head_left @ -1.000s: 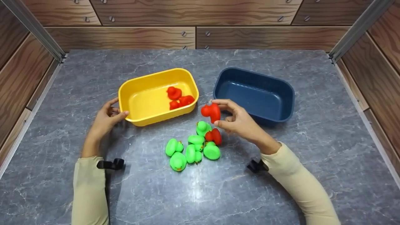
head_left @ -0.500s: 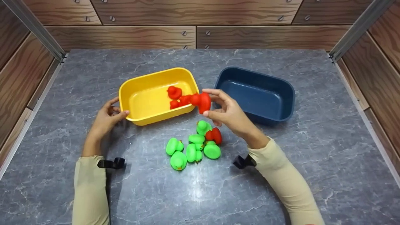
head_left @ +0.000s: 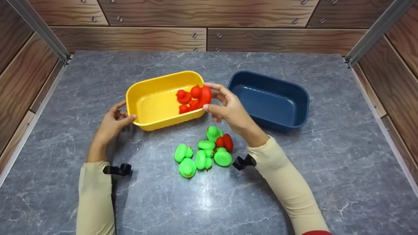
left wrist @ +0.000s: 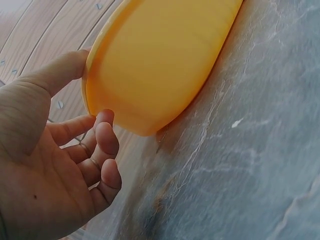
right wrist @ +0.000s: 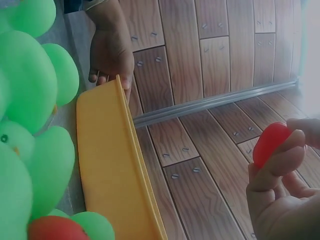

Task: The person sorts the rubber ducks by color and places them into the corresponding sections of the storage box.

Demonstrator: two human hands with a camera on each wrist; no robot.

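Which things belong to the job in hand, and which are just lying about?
In use, seemingly:
Red toy duck in the right hand
Yellow oblong plastic tub held by the left hand
Red toy ducks inside it

Lying untouched, perhaps for later:
Green toy ducks
Loose red toy duck beside them
Navy oblong plastic tub

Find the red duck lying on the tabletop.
The red duck beside the green ducks; the other red ducks are in the yellow bin or pinched by the right hand.

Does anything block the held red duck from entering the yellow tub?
Nothing visible does: the right hand holds the red duck at the right end of the yellow tub, where other red ducks lie.
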